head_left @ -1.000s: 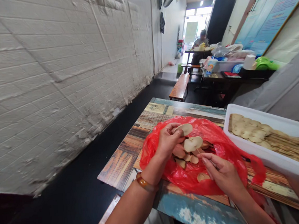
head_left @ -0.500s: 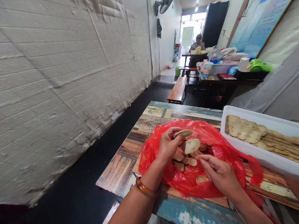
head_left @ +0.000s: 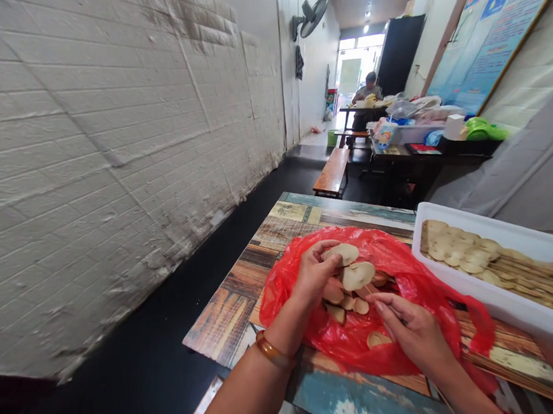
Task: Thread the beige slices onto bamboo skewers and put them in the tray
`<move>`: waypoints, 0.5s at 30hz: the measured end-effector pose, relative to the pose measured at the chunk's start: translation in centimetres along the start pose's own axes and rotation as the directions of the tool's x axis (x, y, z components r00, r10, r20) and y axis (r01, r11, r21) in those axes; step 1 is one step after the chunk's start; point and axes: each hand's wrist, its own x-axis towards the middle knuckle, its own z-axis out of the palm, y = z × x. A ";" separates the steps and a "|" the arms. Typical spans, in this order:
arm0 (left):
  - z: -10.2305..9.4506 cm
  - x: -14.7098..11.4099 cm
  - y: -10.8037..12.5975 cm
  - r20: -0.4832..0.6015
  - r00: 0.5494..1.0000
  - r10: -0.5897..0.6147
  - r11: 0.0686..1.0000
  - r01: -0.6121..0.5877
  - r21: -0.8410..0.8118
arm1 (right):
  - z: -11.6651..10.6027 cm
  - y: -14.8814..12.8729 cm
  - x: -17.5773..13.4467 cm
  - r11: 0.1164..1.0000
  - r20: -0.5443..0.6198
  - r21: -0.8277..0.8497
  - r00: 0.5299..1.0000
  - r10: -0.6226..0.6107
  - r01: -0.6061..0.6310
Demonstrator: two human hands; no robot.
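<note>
My left hand (head_left: 316, 267) pinches a pale, round food slice (head_left: 344, 253) between thumb and fingers. Just below it, another pale slice (head_left: 358, 276) is on the tip of a thin wooden skewer (head_left: 370, 291). My right hand (head_left: 405, 324) grips this skewer, whose shaft runs back under the palm. The two slices are close together; whether they touch I cannot tell. Under both hands lies an opened red plastic bag (head_left: 315, 335) with several loose slices (head_left: 359, 306) in it.
To the right, a white plastic tub (head_left: 537, 237) holds rows of skewered slices (head_left: 461, 243). The bag lies on a wood-patterned table (head_left: 243, 273). Beyond are a wooden bench (head_left: 332, 169), a cluttered dark table (head_left: 396, 150) and a seated person (head_left: 369, 88). A white brick-patterned wall (head_left: 122, 130) runs along the left.
My left hand has tilted its slice so that its flat face shows more. The skewered slice stays just below it. The whole view has shifted slightly.
</note>
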 end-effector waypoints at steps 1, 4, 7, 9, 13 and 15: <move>0.0 0.0 -0.1 0.007 1.000 -0.011 1.000 0.011 -0.029 | 0.0 0.0 0.0 1.000 0.001 -0.007 1.000 -0.003 0.003; -0.1 0.1 -0.3 0.017 0.999 -0.051 0.994 0.053 -0.101 | -0.2 0.1 -0.1 0.999 0.006 -0.042 1.000 -0.012 0.012; -0.2 0.1 -0.5 0.026 0.997 -0.073 0.989 0.076 -0.127 | -0.2 0.2 -0.1 0.997 -0.001 -0.072 1.000 -0.017 0.016; -0.2 0.2 -0.6 0.021 0.998 -0.063 0.991 0.065 -0.116 | -0.2 0.3 -0.2 0.996 -0.008 -0.088 1.000 -0.021 0.020; -0.3 0.3 -0.8 0.027 0.999 -0.034 0.995 0.037 -0.093 | -0.1 0.7 -0.2 0.994 -0.010 -0.105 1.000 -0.028 0.027; -0.3 0.3 -0.8 0.045 0.998 -0.032 0.996 0.036 -0.087 | -0.1 0.9 -0.2 0.994 -0.012 -0.105 1.000 -0.026 0.025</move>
